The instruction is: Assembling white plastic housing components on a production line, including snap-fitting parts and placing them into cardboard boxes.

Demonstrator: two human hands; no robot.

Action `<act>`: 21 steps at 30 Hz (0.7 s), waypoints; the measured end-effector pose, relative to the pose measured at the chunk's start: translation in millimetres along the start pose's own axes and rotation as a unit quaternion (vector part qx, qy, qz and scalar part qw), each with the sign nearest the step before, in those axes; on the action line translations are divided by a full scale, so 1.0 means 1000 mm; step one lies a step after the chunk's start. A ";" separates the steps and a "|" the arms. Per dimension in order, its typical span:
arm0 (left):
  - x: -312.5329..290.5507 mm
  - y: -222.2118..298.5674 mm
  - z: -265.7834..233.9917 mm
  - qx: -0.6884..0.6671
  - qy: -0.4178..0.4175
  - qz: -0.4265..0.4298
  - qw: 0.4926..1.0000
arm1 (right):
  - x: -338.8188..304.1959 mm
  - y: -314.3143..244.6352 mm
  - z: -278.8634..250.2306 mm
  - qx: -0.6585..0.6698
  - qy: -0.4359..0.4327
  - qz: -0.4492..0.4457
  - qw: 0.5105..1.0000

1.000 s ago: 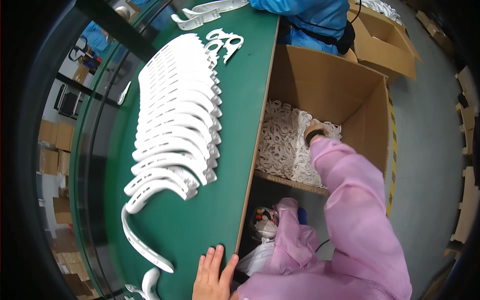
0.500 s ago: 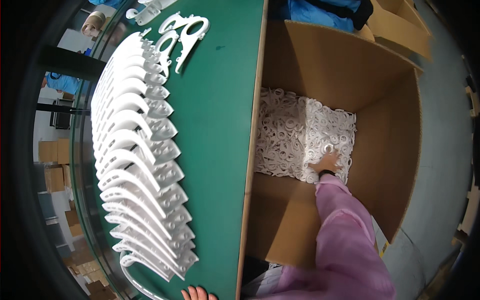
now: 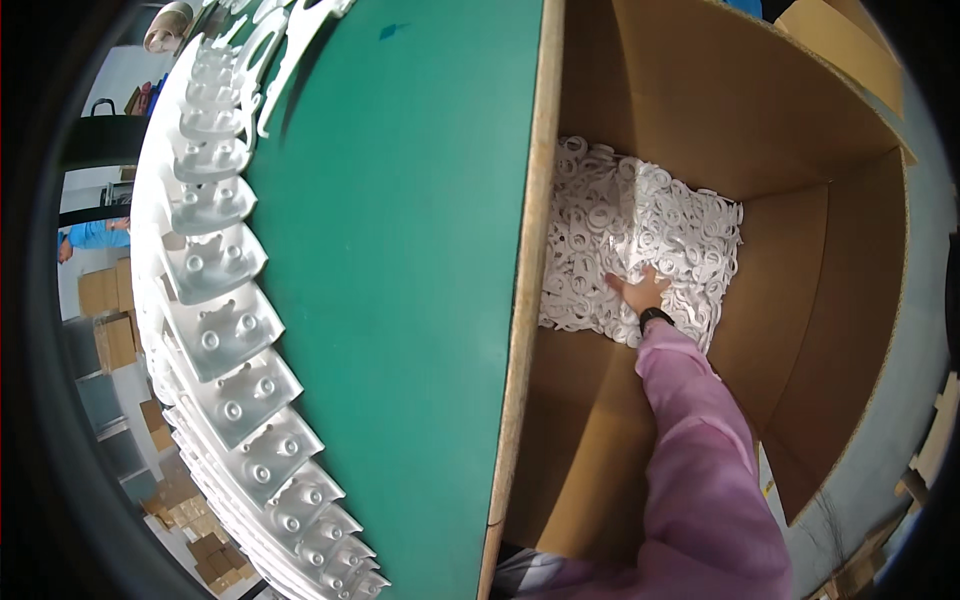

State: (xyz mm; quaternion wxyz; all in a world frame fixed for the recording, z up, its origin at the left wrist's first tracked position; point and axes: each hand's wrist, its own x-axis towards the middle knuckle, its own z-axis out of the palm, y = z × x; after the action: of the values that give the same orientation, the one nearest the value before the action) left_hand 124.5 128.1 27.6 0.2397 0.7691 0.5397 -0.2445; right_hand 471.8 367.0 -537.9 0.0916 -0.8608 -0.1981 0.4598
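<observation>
Deep inside a large cardboard box [image 3: 720, 90], my right hand [image 3: 643, 291] rests on a heap of small white ring-shaped plastic parts [image 3: 690, 225]. Its fingers are spread and grip nothing that I can see. A dark band circles the wrist, and a pink sleeve covers the arm. My left hand is out of the picture. On the green table [image 3: 400, 200] to the left, a long curving row of white plastic shells [image 3: 235, 335] stands with the pieces overlapping. Each shell shows round raised studs.
Several flat white looped parts [image 3: 295, 55] lie at the table's far end. A wooden edge strip [image 3: 530, 230] separates table and box. Another carton [image 3: 840, 50] stands beyond the box. Stacked cartons [image 3: 100, 290] appear at far left, near a person in blue [image 3: 100, 234].
My view has shifted closer over the table. My right hand has moved a little left over the heap, and a bright ring beside its fingers no longer shows. My left hand has left the picture.
</observation>
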 end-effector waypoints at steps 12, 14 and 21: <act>0.010 0.010 -0.014 -0.034 0.032 -0.069 0.997 | 0.003 -0.044 0.047 0.021 -0.006 -0.018 1.000; 0.013 0.010 -0.013 -0.034 0.043 -0.072 0.996 | 0.021 -0.049 0.082 0.102 -0.051 -0.107 0.988; 0.019 0.009 -0.011 -0.023 0.066 -0.056 0.996 | 0.037 -0.055 0.100 0.077 0.057 -0.030 0.995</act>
State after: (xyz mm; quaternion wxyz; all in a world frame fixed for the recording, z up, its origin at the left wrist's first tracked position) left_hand 140.2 146.0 25.2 0.2074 0.7466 0.6017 -0.1939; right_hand 393.1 430.3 -603.1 0.1821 -0.8695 -0.1827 0.4213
